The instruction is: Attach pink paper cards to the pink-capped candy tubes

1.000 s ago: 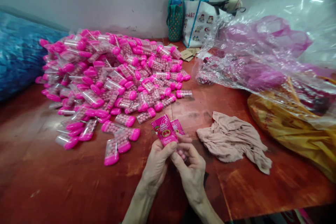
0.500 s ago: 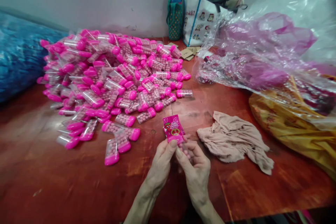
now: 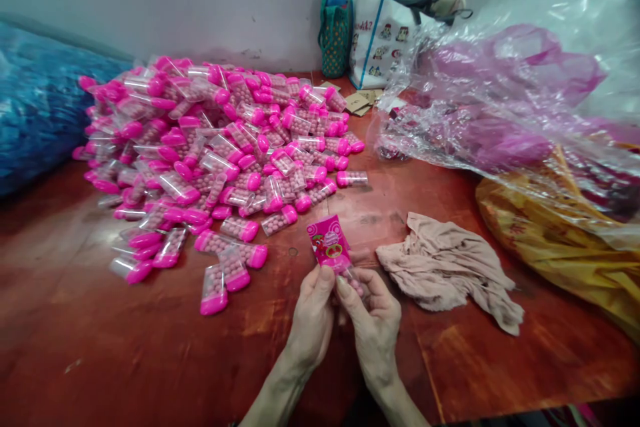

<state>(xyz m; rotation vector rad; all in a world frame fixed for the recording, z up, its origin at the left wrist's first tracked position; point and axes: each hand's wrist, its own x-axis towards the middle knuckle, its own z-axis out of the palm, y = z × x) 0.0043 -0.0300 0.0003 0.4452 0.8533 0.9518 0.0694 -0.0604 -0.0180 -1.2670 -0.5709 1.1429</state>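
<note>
Close together above the near middle of the table are both my hands. My left hand (image 3: 311,313) is closed, with its thumb pressing the lower end of a printed pink label (image 3: 329,241). A clear candy tube (image 3: 356,282) with pink balls in it sits in the closed fingers of my right hand (image 3: 376,315), its far part behind the fingers. The label's lower end overlaps the tube; whether it is stuck on, I cannot tell. Ahead and to the left lies a large pile of pink-capped candy tubes (image 3: 215,153).
A crumpled beige cloth (image 3: 445,263) lies right of my hands. Beyond it are a yellow bag (image 3: 545,247) and clear and pink plastic sheeting (image 3: 500,100). A white tote bag (image 3: 383,47) and a green bottle pouch (image 3: 334,40) stand by the wall. At left is a blue bag (image 3: 40,107).
The label has tilted and shifted slightly left, and less of the tube shows between my hands. Both hands keep their grip; the pile is the same.
</note>
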